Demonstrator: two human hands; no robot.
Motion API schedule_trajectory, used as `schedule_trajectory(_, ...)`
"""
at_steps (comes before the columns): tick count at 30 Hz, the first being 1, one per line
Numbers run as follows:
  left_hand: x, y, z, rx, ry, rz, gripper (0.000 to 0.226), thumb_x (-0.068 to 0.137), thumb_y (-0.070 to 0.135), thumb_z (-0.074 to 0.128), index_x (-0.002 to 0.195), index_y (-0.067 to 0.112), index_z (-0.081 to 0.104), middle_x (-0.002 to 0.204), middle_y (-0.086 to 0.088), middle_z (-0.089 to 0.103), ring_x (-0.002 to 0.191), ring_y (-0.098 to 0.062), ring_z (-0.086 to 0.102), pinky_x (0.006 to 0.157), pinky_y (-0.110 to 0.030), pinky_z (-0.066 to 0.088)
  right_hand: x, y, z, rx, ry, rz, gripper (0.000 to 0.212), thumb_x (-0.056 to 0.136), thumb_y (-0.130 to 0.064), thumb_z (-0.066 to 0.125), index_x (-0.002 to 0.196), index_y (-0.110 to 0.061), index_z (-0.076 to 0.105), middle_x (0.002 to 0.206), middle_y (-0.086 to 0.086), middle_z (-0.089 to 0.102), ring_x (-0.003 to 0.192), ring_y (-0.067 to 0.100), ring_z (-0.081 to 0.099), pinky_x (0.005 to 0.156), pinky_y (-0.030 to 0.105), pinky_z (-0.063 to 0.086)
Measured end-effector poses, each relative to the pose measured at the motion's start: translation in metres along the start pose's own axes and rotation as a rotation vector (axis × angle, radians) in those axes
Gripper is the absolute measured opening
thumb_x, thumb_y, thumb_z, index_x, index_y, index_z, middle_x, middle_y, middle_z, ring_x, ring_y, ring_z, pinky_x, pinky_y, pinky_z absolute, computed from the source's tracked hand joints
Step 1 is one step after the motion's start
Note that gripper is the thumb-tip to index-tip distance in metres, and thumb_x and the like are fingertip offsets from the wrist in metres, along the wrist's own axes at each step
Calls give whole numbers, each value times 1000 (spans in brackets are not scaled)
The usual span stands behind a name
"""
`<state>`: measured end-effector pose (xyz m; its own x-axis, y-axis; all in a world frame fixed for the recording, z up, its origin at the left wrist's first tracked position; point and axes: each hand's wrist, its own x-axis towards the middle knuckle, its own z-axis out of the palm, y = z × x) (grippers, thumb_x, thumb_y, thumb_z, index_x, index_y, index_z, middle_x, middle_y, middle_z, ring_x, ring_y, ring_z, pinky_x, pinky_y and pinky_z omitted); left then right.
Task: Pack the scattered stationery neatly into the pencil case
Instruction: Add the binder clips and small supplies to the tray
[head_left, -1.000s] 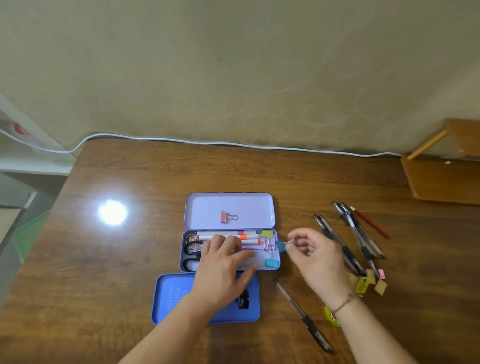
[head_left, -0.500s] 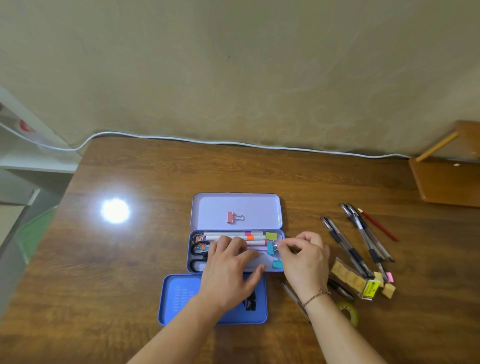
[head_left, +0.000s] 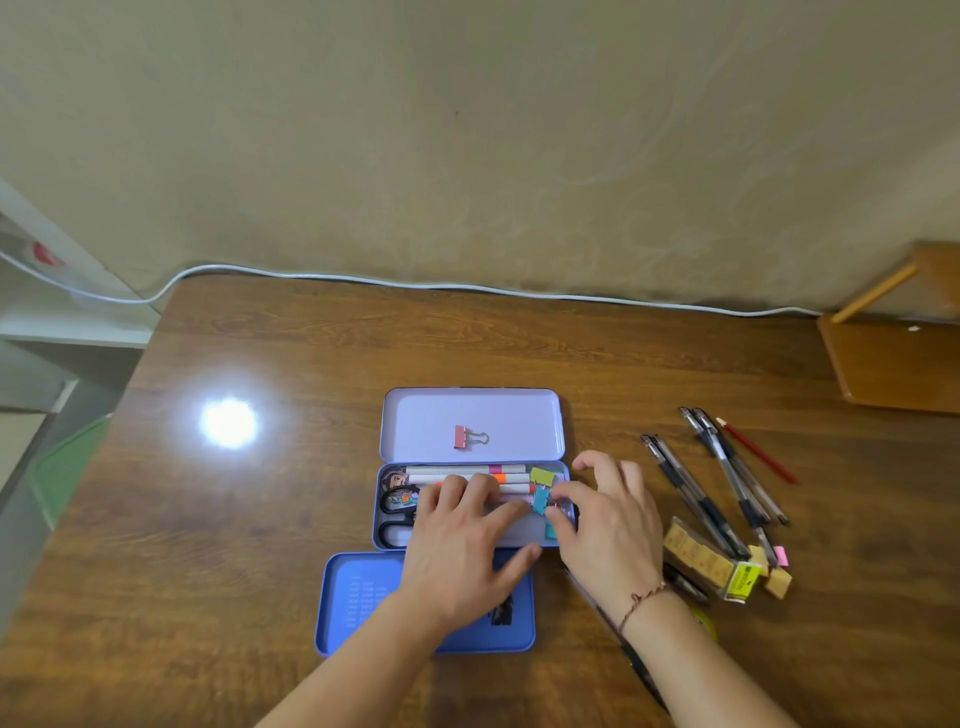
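A lilac metal pencil case (head_left: 382, 525) lies open on the wooden table, its lid (head_left: 415, 421) flipped back with a pink binder clip (head_left: 461, 436) in it. The tray holds highlighters (head_left: 457, 474), black scissors (head_left: 390, 512), a yellow clip (head_left: 542, 475) and another teal clip (head_left: 549, 530). My left hand (head_left: 462, 545) rests flat over the tray's contents. My right hand (head_left: 605, 519) pinches a teal binder clip (head_left: 540, 500) by its wire handles at the tray's right end.
A blue inner tray (head_left: 353, 597) lies in front of the case. To the right lie several black pens (head_left: 691, 488), a red pencil (head_left: 756, 451), a yellow box (head_left: 709, 561), small erasers (head_left: 777, 581). A pen (head_left: 641, 670) is under my right forearm. A white cable (head_left: 467, 286) runs along the wall.
My right hand carried the teal binder clip leftward from beside the case into the tray's right end. My left hand stayed on the tray.
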<state>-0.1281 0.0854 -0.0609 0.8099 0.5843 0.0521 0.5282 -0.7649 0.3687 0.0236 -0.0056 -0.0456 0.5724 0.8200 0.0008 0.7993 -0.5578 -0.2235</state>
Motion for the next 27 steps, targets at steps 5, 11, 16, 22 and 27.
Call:
schedule_trajectory(5,0,-1,-1,1,-19,16,48,85,68,46,120,38,59,104,9,51,92,-19,45,80,-35,37,1,3,1,116,-3,10,7,77,-30,73,84,-30,71,108,-9,52,101,14,39,75,27,42)
schedule_trajectory(11,1,-1,-4,-41,-29,-25,49,83,68,48,123,40,55,109,12,50,96,-18,44,83,-34,32,5,5,2,55,9,-57,10,79,-30,69,88,-30,73,107,-8,54,103,16,41,76,31,43)
schedule_trajectory(16,1,-2,-3,-27,-59,-12,53,86,70,42,127,39,53,115,13,50,100,-17,44,85,-34,34,8,5,0,17,24,-92,10,73,-34,76,82,-30,73,103,-6,56,101,18,44,72,31,45)
schedule_trajectory(22,-1,-3,-3,-32,-39,23,49,87,67,44,126,39,53,114,11,51,100,-17,44,86,-34,34,7,12,1,30,60,-81,9,73,-36,75,79,-30,71,101,-5,55,99,18,44,69,28,42)
schedule_trajectory(27,-2,-3,-2,-11,-30,58,45,86,66,45,120,38,56,111,11,52,99,-17,45,87,-35,36,3,12,4,43,30,-69,7,74,-35,73,77,-30,70,100,-5,55,97,17,44,69,25,38)
